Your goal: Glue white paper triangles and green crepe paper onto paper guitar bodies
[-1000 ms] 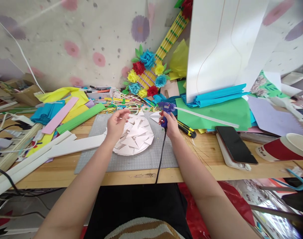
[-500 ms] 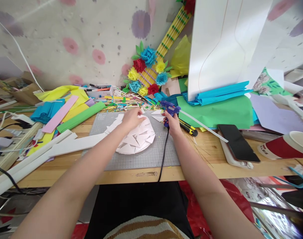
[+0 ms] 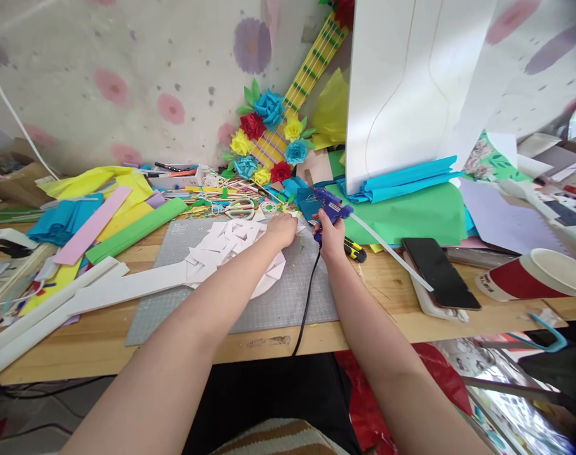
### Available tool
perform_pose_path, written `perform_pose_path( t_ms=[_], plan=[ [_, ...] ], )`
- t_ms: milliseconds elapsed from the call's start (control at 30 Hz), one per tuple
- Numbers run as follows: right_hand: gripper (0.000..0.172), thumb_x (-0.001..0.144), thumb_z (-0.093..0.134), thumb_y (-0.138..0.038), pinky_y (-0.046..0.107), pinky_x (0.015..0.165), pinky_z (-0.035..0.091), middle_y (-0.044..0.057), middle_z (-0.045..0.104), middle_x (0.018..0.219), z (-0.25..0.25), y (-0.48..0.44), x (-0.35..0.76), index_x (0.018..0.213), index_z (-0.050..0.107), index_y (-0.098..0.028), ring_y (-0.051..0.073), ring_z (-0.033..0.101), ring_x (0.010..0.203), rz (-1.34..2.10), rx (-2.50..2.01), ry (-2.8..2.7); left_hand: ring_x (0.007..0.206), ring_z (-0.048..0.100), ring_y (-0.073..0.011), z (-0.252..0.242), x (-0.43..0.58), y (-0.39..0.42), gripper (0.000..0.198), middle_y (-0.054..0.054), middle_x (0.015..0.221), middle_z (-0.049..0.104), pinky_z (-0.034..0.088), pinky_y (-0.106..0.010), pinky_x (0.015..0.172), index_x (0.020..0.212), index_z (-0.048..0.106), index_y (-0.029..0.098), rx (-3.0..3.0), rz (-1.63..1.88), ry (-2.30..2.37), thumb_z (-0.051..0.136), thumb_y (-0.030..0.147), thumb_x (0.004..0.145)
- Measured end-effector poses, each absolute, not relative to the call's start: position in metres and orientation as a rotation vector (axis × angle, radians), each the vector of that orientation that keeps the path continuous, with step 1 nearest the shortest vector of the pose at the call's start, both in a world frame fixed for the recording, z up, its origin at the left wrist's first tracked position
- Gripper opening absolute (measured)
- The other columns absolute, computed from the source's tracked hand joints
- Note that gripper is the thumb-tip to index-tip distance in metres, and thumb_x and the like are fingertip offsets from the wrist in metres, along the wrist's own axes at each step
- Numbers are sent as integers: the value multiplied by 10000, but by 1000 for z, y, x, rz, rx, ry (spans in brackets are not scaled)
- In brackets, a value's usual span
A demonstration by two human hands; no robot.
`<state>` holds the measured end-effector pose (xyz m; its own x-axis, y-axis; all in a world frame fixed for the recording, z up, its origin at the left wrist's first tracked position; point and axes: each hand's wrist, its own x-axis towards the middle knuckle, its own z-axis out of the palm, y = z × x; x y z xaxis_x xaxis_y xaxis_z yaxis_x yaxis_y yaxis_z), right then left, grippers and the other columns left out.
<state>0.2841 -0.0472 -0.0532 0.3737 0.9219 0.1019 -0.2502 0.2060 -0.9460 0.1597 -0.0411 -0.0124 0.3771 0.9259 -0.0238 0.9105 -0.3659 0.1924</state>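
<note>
My right hand (image 3: 332, 235) is wrapped round the handle of a blue hot glue gun (image 3: 333, 205), with a long clear glue stick (image 3: 392, 249) out of its back and a black cord hanging down. My left hand (image 3: 283, 230) is closed, its fingertips down by small white paper pieces (image 3: 303, 227) on the grey cutting mat (image 3: 297, 297); what it grips is hidden. Beneath my left forearm lies a white guitar-like shape (image 3: 222, 243), its round body layered with angular paper scraps and its long neck pointing left.
Scissors (image 3: 240, 208) and paper scraps lie behind the mat. A yellow-black utility knife (image 3: 354, 249) is beside my right hand. Further right are a phone (image 3: 442, 272) and a paper cup (image 3: 537, 275). A flower-decorated paper guitar (image 3: 273, 142) leans on the wall. Rolled crepe paper (image 3: 136, 230) is at left.
My left hand has moved right, off the white round body to the small paper pieces near the glue gun. The glue gun stays in my right hand. The view has shifted slightly.
</note>
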Motion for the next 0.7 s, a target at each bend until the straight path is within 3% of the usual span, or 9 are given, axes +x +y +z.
perform_pose_path(
  t_ms=[100,200,333,467,700],
  plan=[
    [335,675,671,-474,209,389,383,-32,608,715,-52,-48,285,797,502,-211,48,419,411,938,-1028,-818,1147,537,-312,-8,151,-38,321,-187,1154,608,408,-392,971,1025,670,107,2421,242,1695,686,221,725],
    [345,667,686,-489,213,393,382,-29,601,720,-45,-51,285,780,508,-215,52,412,428,962,-987,-830,1072,580,-302,0,130,-33,283,-160,1086,633,433,-413,946,971,687,125,2114,750,1708,696,258,722],
    [398,642,703,-558,207,394,377,-15,589,695,-36,-61,284,719,533,-206,56,407,452,1178,-909,-949,835,648,-211,11,77,-44,134,-81,867,689,496,-407,876,852,694,158,1323,1211,1347,675,234,743],
    [452,632,696,-615,204,394,370,-7,582,648,-34,-71,277,665,555,-186,51,394,437,1428,-841,-1168,753,658,-179,18,20,-74,124,-109,811,688,543,-353,815,803,692,152,794,1122,1056,650,269,793],
    [431,672,689,-591,209,422,376,-5,569,581,-44,-80,262,645,595,-171,68,428,446,1546,-831,-1467,720,672,-180,18,-8,-100,151,-139,846,695,561,-358,767,831,694,147,688,939,1113,591,256,844]
  ],
)
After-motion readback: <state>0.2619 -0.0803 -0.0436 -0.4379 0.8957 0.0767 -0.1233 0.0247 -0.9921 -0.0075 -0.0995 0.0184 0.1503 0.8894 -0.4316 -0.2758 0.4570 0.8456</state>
